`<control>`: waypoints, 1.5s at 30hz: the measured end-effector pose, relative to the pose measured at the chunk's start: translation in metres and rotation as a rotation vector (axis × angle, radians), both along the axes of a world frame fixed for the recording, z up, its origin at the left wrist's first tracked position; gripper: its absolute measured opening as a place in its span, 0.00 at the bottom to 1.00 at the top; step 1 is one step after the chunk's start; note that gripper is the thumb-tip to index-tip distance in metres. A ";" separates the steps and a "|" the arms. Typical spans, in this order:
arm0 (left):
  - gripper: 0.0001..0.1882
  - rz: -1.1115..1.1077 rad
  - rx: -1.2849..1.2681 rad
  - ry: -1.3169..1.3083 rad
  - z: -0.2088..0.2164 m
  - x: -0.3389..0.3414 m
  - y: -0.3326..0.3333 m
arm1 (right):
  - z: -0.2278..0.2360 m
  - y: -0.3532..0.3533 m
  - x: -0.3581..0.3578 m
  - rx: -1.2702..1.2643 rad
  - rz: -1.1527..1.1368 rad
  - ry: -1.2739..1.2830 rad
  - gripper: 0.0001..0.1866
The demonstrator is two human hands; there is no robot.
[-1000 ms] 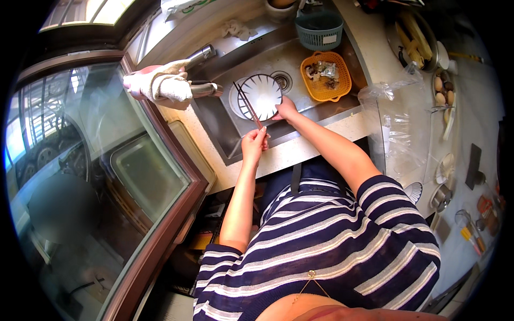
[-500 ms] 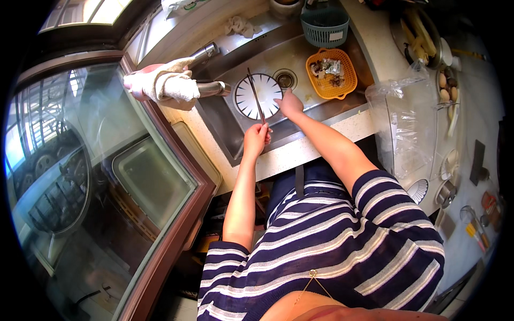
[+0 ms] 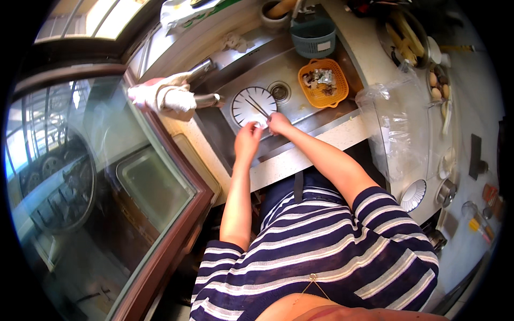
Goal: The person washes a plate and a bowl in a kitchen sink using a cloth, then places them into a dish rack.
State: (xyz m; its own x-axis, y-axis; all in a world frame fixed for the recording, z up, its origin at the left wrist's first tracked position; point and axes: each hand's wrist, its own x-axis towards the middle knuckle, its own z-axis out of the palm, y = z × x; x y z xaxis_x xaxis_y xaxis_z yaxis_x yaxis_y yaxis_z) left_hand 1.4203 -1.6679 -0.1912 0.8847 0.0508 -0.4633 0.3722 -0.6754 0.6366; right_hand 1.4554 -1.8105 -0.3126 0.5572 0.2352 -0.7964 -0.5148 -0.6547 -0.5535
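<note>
Nearest you, your left hand (image 3: 248, 142) bends its fingers at the plate's near rim; whether they grip anything, you cannot tell. Your right hand (image 3: 278, 124) grasps the dark chopsticks (image 3: 259, 106), which slant over the white plate (image 3: 243, 111) in the sink (image 3: 267, 72). Beyond it sit an orange basket (image 3: 342, 85) and, farther, a blue-grey basket (image 3: 309, 48).

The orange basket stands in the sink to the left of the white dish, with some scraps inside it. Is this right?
Not quite: the head view shows the orange basket to the right of the white dish. It does stand in the sink, with scraps inside.
</note>
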 end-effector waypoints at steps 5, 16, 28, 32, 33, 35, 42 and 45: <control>0.16 0.523 -0.490 -0.238 -0.009 0.053 0.039 | 0.002 0.020 -0.001 -0.181 -0.008 -0.181 0.15; 0.23 0.459 -0.656 0.049 -0.030 0.027 -0.009 | 0.065 -0.015 -0.033 -0.170 0.231 -0.222 0.26; 0.14 0.042 -0.632 -0.245 0.012 -0.089 -0.110 | 0.175 -0.142 -0.172 0.018 -0.124 -0.664 0.23; 0.12 -0.101 -0.708 -0.227 0.045 -0.149 -0.188 | 0.181 -0.225 -0.305 0.022 -0.366 -0.596 0.22; 0.12 -0.159 -0.722 -0.189 0.053 -0.167 -0.209 | 0.182 -0.245 -0.347 -0.020 -0.404 -0.589 0.22; 0.13 -0.267 -0.806 -0.124 0.060 -0.205 -0.252 | 0.193 -0.285 -0.423 -0.171 -0.385 -0.533 0.22; 0.11 -0.684 -0.905 0.241 0.070 -0.391 -0.420 | 0.219 -0.394 -0.667 -0.395 -0.740 -0.481 0.24; 0.11 -0.910 -0.913 0.376 0.083 -0.450 -0.486 | 0.231 -0.425 -0.737 -0.392 -0.955 -0.440 0.25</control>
